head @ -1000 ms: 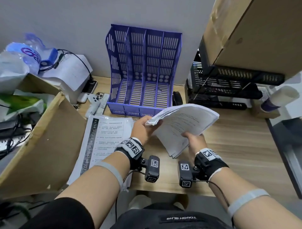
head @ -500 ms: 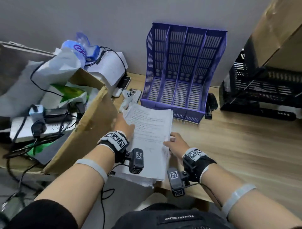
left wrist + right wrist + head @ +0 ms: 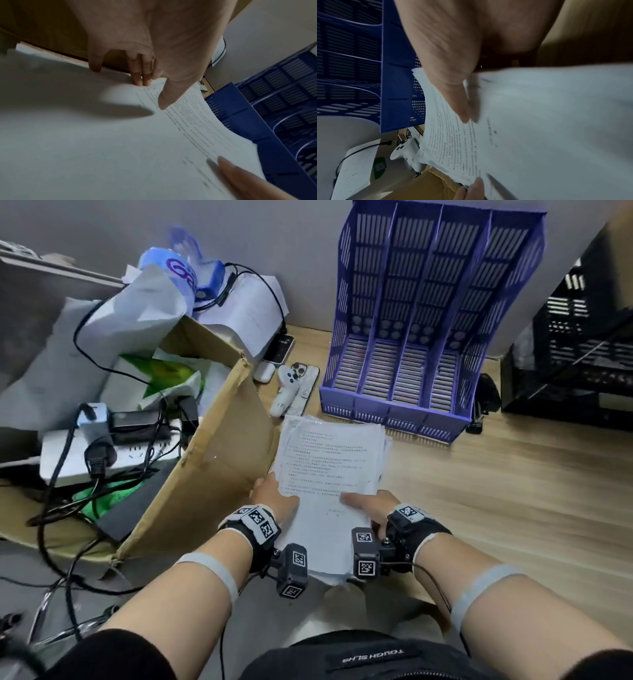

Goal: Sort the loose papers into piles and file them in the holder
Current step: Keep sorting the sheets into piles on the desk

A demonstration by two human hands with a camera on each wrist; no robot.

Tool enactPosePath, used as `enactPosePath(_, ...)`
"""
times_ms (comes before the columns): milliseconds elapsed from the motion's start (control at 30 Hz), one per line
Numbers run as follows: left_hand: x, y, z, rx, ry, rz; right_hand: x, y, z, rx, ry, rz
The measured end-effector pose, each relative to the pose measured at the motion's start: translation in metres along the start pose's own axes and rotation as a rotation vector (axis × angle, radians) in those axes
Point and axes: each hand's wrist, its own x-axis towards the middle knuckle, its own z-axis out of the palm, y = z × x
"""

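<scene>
A stack of printed white papers (image 3: 330,460) lies on the desk just in front of the purple slotted file holder (image 3: 428,419), whose slots hold nothing. My left hand (image 3: 274,493) grips the stack's left edge, thumb on the top sheet and fingers at the side. In the left wrist view my left hand (image 3: 152,93) shows this grip, beside the holder (image 3: 257,121). Gripping the stack's right side, my right hand (image 3: 363,503) has its thumb flat on top. The right wrist view shows my right hand (image 3: 462,105) with fingers hidden beneath the papers (image 3: 539,121).
A tilted cardboard box flap (image 3: 212,460) presses close on the stack's left. A white controller (image 3: 286,392), phones (image 3: 279,349) and an earbud case (image 3: 263,371) lie behind the papers. A black wire rack (image 3: 565,354) stands at the right, with bare wooden desk (image 3: 513,491) before it.
The stack, held up at the right a second ago, now lies at the left front of the holder on the sheets there. Both hands have slid toward its near half.
</scene>
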Motion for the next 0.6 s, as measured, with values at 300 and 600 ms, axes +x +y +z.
enactPosePath(300, -0.002, 0.009, 0.014, -0.054, 0.037, 0.085, -0.009, 0.026, -0.025, 0.023, 0.134, -0.212)
enactPosePath(600, -0.003, 0.074, 0.03, -0.746, -0.359, 0.234, -0.054, 0.048, -0.095, 0.275, 0.228, -0.438)
